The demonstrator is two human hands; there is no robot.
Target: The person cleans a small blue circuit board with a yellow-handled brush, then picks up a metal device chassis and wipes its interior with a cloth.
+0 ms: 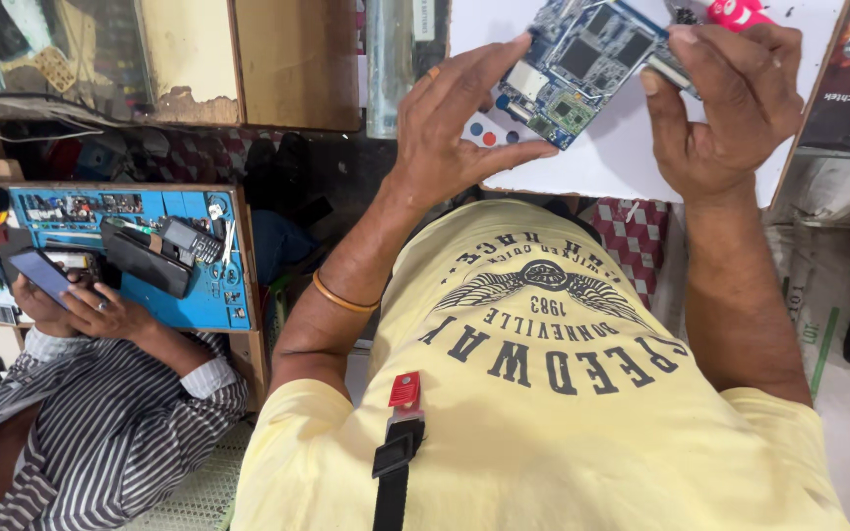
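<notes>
Board (576, 61): blue, held up between both hands over white sheet (622, 157); long axis ran lower left to upper right.
Left hand (450, 123): fingers curled loosely round lower-left edge.
Right hand (725, 98): pinched upper-right end, equally near.
Red object (737, 13): just beyond right fingertips.

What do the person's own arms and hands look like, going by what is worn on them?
Both arms are bare below the short pale yellow T-shirt sleeves. A thin orange-gold bangle circles the left forearm, and the left hand seems to carry a small ring on one finger. The right hand and its wrist show no jewellery.
</notes>
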